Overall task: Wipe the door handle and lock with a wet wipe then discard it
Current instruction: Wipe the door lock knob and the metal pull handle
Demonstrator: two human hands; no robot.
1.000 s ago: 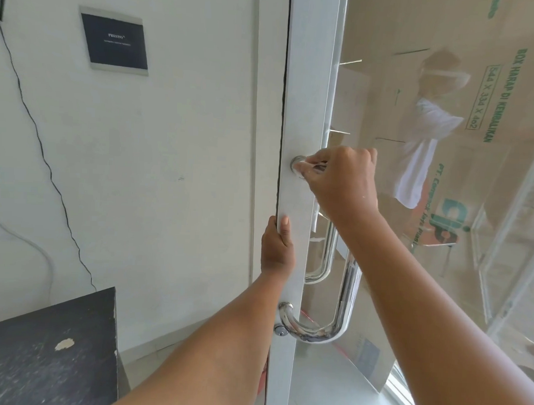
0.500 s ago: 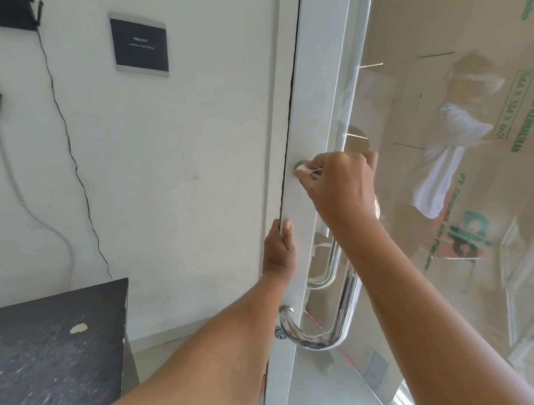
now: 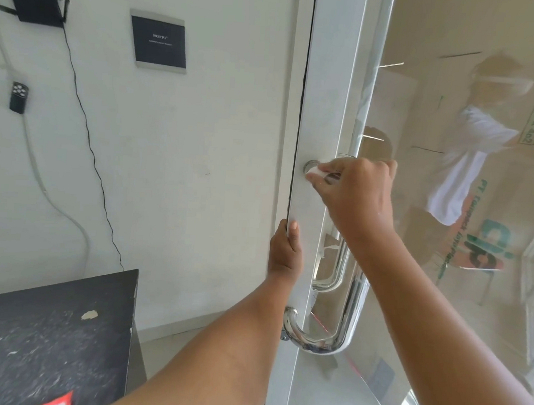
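A chrome pull handle (image 3: 342, 334) curves off the white frame of a glass door (image 3: 321, 119). My right hand (image 3: 356, 195) is closed around the handle's upper end, pressing a small white wet wipe (image 3: 315, 172) against the round top mount. Only a corner of the wipe shows past my fingers. My left hand (image 3: 285, 249) grips the edge of the door frame below that, thumb on the front face. No separate lock can be made out.
A black speckled counter (image 3: 55, 337) fills the lower left, with something red at its near edge. A dark wall plaque (image 3: 159, 41), a black box and cables hang on the white wall. The glass reflects a person in white and cardboard boxes.
My view has shifted so the door sits further right and lower. My right hand stays at the handle's top mount; the white wipe now shows more at my fingertips. The left hand holds its place.
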